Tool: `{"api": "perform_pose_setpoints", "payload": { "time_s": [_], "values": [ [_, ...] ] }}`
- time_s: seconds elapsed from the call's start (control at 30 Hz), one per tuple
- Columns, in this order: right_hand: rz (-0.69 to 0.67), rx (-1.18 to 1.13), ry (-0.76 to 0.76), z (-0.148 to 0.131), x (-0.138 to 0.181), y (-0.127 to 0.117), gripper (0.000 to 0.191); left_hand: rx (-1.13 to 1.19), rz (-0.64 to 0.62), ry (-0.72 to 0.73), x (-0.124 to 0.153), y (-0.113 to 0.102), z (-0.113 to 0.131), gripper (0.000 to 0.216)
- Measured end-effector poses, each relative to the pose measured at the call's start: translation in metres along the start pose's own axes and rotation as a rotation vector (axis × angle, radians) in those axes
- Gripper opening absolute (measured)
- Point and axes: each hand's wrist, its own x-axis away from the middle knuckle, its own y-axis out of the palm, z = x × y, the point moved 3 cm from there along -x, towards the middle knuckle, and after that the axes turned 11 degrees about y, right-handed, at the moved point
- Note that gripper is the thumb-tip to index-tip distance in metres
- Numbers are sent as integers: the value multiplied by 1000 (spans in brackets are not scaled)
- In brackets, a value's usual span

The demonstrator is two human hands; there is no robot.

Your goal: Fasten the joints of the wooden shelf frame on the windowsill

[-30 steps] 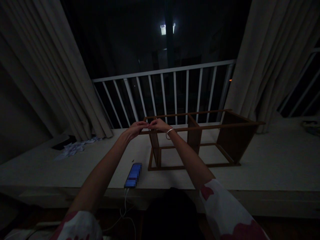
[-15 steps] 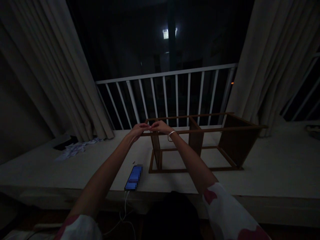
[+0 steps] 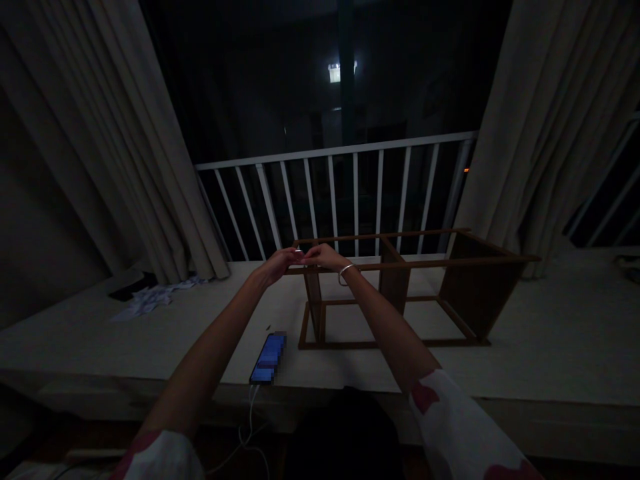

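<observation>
A brown wooden frame with open compartments stands on a pale ledge in a dim room. My left hand and my right hand meet at the frame's near left top corner, fingertips pinched together. A tiny pale thing glints between them; I cannot make out what it is. A silver bangle circles my right wrist.
A phone with a lit blue screen lies on the ledge below my left arm, its white cable hanging over the edge. Crumpled papers lie at the left. Curtains hang on both sides of a white railing.
My hands keep their pinch at the frame's corner. The view has tilted slightly, so everything sits a little lower and to the right.
</observation>
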Motion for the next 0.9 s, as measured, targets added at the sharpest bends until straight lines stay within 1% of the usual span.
{"api": "perform_pose_setpoints", "payload": {
  "time_s": [0.07,0.13,0.23,0.4,0.5,0.73,0.9],
  "values": [
    [4,1,5,1,-1,0,34,38,7,-20,-3,-2,-2,14],
    [15,15,10,1,-2,0,35,53,24,-39,-5,-3,-3,22],
    [27,39,9,0,-3,1,36,10,44,-41,-6,-1,-2,34],
    [29,65,1,0,-3,2,37,-92,44,-21,-1,8,6,30],
    [24,71,-6,2,-4,1,38,-129,55,-31,0,9,7,33],
    [17,83,-31,6,-9,1,36,-250,36,-179,-7,9,3,44],
    [3,84,-36,5,-9,3,35,-237,40,-228,-9,10,3,42]
  ]
}}
